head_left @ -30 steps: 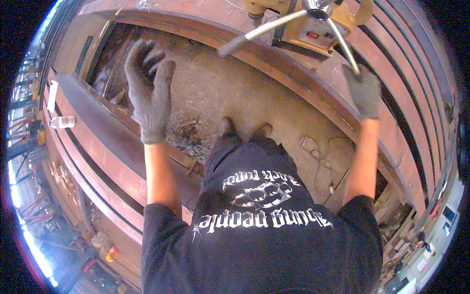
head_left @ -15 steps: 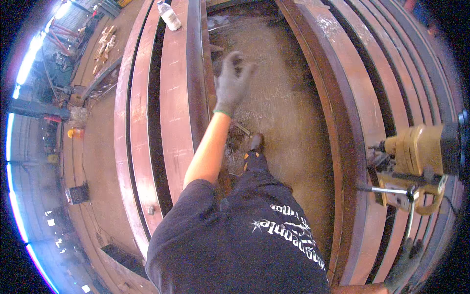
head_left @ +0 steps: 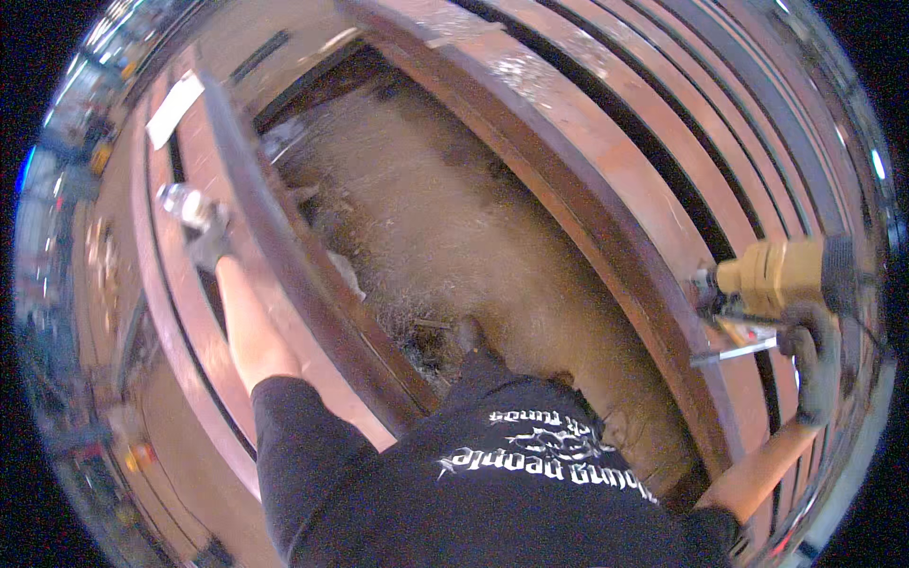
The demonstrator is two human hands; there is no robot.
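Out to the left, my left hand in a grey glove is closed around the lower end of a clear plastic bottle with a whitish label. Motion smears its fingers a little. The bottle leans outward over a reddish-brown steel beam. On the right, my gloved right hand is wrapped around a handle of a yellow drilling machine, next to its shiny metal lever bar. That machine sits on the right-hand steel beams, its narrow tool end toward the gap between the beams.
Several long parallel beams run along the right, dark gaps between them. A stained floor with debris lies between the two beam groups. A white sheet rests on the far left beam. Metal shavings lie on a right beam.
My left hand has moved left from above the floor gap to the bottle and closed on it. My right hand has risen from below to the drill's handle. The view has turned left.
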